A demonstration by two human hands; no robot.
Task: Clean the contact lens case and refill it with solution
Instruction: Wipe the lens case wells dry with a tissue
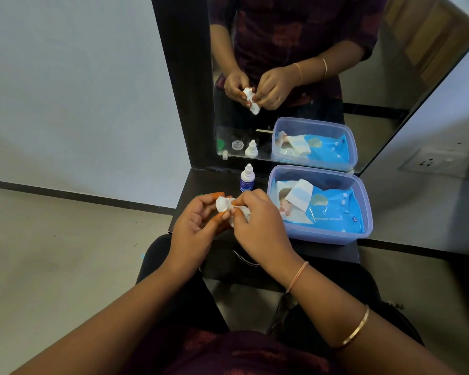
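My left hand (194, 221) holds a small white contact lens case (222, 204) above the dark shelf (201, 182). My right hand (257, 219) pinches a white wipe (241, 212) against the case. Both hands meet over the shelf's left half. A small solution bottle (246, 178) with a white nozzle and blue label stands upright behind my hands, near the mirror. The case's wells are hidden by the wipe and my fingers.
A lilac plastic tub (363, 212) holding a blue pack of wet wipes (333, 212) sits on the shelf's right side. A black-framed mirror (184, 77) stands behind, reflecting the hands, bottle, tub and two loose caps. A wall socket (433, 162) is at right.
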